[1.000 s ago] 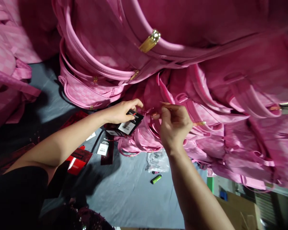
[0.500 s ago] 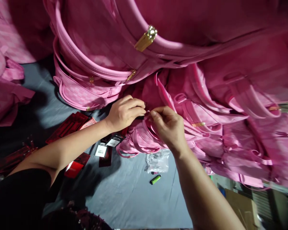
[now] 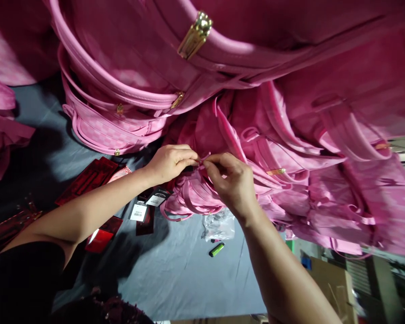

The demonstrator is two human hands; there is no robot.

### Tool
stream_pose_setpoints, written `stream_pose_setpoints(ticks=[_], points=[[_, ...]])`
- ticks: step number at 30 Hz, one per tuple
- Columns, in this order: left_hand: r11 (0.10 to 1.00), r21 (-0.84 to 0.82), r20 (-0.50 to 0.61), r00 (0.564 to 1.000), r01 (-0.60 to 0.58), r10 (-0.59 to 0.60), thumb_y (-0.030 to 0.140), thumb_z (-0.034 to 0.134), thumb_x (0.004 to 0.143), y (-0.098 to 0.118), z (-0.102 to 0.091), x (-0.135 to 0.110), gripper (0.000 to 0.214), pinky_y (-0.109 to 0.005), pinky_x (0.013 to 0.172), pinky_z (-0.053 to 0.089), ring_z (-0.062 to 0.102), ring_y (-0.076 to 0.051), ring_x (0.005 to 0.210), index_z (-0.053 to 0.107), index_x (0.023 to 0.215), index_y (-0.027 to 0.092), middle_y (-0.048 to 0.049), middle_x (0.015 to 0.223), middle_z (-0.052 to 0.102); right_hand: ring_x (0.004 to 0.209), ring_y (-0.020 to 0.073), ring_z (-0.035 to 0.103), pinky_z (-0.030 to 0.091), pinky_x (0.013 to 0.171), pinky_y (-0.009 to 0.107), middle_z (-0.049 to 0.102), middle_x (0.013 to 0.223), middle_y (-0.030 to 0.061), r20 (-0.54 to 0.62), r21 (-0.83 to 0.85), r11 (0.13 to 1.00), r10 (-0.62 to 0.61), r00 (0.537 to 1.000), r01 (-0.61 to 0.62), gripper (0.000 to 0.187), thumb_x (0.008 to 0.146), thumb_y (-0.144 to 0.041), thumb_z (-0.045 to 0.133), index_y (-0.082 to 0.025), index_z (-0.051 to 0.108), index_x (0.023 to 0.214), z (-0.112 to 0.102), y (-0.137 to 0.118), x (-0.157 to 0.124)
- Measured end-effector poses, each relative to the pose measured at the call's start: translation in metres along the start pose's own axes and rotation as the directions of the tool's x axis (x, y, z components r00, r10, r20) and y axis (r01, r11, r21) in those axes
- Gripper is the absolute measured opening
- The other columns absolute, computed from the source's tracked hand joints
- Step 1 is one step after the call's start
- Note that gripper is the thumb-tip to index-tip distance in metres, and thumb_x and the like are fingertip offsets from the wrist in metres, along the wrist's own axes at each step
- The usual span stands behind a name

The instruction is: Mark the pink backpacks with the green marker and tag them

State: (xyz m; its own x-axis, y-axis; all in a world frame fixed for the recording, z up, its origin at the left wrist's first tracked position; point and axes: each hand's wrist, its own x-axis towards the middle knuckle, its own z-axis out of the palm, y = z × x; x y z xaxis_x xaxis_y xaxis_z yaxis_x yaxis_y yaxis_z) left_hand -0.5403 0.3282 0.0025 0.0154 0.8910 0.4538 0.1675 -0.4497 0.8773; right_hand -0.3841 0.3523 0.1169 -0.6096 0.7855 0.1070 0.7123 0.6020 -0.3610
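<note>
- Grey table [image 3: 189, 279]: the near edge crosses the bottom of the view. Room to draw the hands back lies between this edge and the bags.
- Large pink bag [image 3: 131, 74]: may slump towards the hands if its overhanging side is knocked. Limits upward movement.
- Small pink bag [image 3: 194, 195]: directly below the hands. May shift under a pull, as neither hand appears to grip its body.
- Left hand [image 3: 175, 162] and right hand [image 3: 231, 177]: thumb and fingers of each are pressed together, pinching. Fingertips nearly meet; either hand may obstruct the other.
- Hang tags [image 3: 146, 204]: beside the left forearm. A low sweep may scatter them.
- Green object [image 3: 217, 249]: well apart from the hands; little risk of contact.
- Thin piece [image 3: 201, 161]: between both sets of fingertips. May slip if the pinch loosens; its attachment cannot be determined.
</note>
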Motion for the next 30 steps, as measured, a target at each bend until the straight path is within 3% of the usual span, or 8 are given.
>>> stream_pose_setpoints(ticks=[7,11,13,17,22,27,30], points=[[0.991,0.134,0.050,0.999,-0.004,-0.002,0.009,0.048,0.088,0.004,-0.001,0.000,0.023,-0.023,0.071,0.044,0.065,-0.013,0.081,0.069,0.085,0.017,-0.0034,0.087,0.070,0.071,0.0157,0.063,0.048,0.065,0.027,0.068,0.080,0.0033,0.008,-0.078,0.991,-0.104,0.995,0.104,0.012,0.091,-0.019,0.057,-0.019,0.067,0.084,0.002,0.003,0.000],[0.948,0.317,0.103,0.993,0.018,-0.053,0.012,0.050,0.088,0.009,-0.002,0.003,0.018,-0.025,0.064,0.040,0.066,-0.015,0.079,0.066,0.084,0.019,-0.0018,0.084,0.071,0.071,0.0168,0.062,0.047,0.066,0.028,0.066,0.079,0.0037,0.079,-0.158,0.979,-0.118,0.990,0.130,0.014,0.091,-0.018,0.054,-0.020,0.066,0.083,0.004,0.002,-0.001],[0.910,0.413,0.132,0.987,0.032,-0.094,0.019,0.055,0.088,0.014,-0.002,0.005,0.010,-0.027,0.059,0.035,0.067,-0.017,0.075,0.065,0.090,0.020,-0.0009,0.081,0.072,0.072,0.0177,0.061,0.047,0.066,0.029,0.064,0.077,0.0041,0.117,-0.184,0.973,-0.116,0.986,0.137,0.016,0.090,-0.017,0.052,-0.019,0.064,0.080,0.004,0.000,-0.001],[0.869,0.494,0.162,0.982,0.000,-0.092,0.022,0.056,0.090,0.020,-0.004,0.009,0.014,-0.028,0.055,0.030,0.067,-0.019,0.074,0.065,0.100,0.021,-0.0012,0.084,0.073,0.073,0.0182,0.061,0.046,0.067,0.030,0.062,0.076,0.0048,0.149,-0.193,0.974,-0.090,0.985,0.118,0.018,0.091,-0.016,0.049,-0.019,0.062,0.078,0.004,-0.003,0.000],[0.826,0.560,0.184,0.981,-0.059,-0.055,0.015,0.050,0.090,0.022,0.000,0.008,0.020,-0.030,0.054,0.029,0.064,-0.018,0.070,0.068,0.085,0.020,-0.0039,0.076,0.068,0.075,0.0183,0.062,0.046,0.069,0.029,0.065,0.082,0.0060,0.173,-0.202,0.979,0.002,0.985,0.034,0.017,0.091,-0.017,0.049,-0.019,0.061,0.079,0.004,-0.007,0.000],[0.889,0.454,0.032,0.996,0.063,-0.087,0.020,0.058,0.088,0.023,0.005,0.001,0.012,-0.029,0.057,0.033,0.063,-0.018,0.069,0.062,0.076,0.018,-0.0038,0.076,0.067,0.076,0.0191,0.062,0.044,0.069,0.029,0.065,0.082,0.0059,0.160,-0.238,0.971,0.068,0.985,-0.029,0.016,0.093,-0.017,0.051,-0.018,0.062,0.081,0.006,-0.009,0.001],[0.957,0.285,0.087,0.993,0.056,-0.084,0.011,0.052,0.086,0.019,0.004,-0.004,0.020,-0.026,0.062,0.039,0.062,-0.014,0.068,0.057,0.069,0.019,-0.0013,0.071,0.066,0.079,0.0190,0.062,0.044,0.070,0.028,0.065,0.085,0.0065,0.184,-0.260,0.965,0.081,0.980,-0.031,0.015,0.094,-0.018,0.051,-0.017,0.062,0.084,0.007,-0.010,-0.001]])
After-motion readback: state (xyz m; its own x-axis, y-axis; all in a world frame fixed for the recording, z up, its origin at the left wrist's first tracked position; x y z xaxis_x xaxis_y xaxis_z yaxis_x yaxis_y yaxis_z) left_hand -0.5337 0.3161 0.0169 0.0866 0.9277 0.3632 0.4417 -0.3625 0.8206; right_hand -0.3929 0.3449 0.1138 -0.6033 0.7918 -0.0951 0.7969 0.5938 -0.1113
